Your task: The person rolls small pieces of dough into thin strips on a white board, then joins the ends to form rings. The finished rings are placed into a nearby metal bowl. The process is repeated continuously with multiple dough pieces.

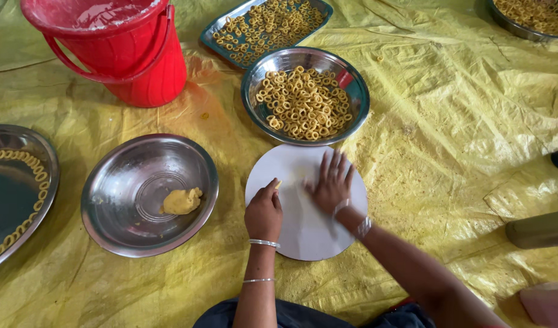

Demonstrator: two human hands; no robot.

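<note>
A round white board (pixel 297 237) lies on the yellow sheet in front of me. My right hand (pixel 332 182) presses flat on it with fingers spread. My left hand (pixel 264 211) rests on the board's left side, pinching a small bit of yellow dough (pixel 278 184) between thumb and fingers. Just left of the board, a steel bowl (pixel 124 176) holds a lump of yellow dough (pixel 182 201). Beyond the board stands a steel bowl (pixel 258 76) filled with several small dough rings (pixel 303 103).
A red bucket (pixel 130 54) stands at the far left. A rectangular tray (pixel 209 36) of rings lies behind the bowls. A steel plate (pixel 45 152) with rings along its rim is at the left edge, another plate (pixel 504 21) top right. A yellow plastic sheet (pixel 449 133) covers the floor.
</note>
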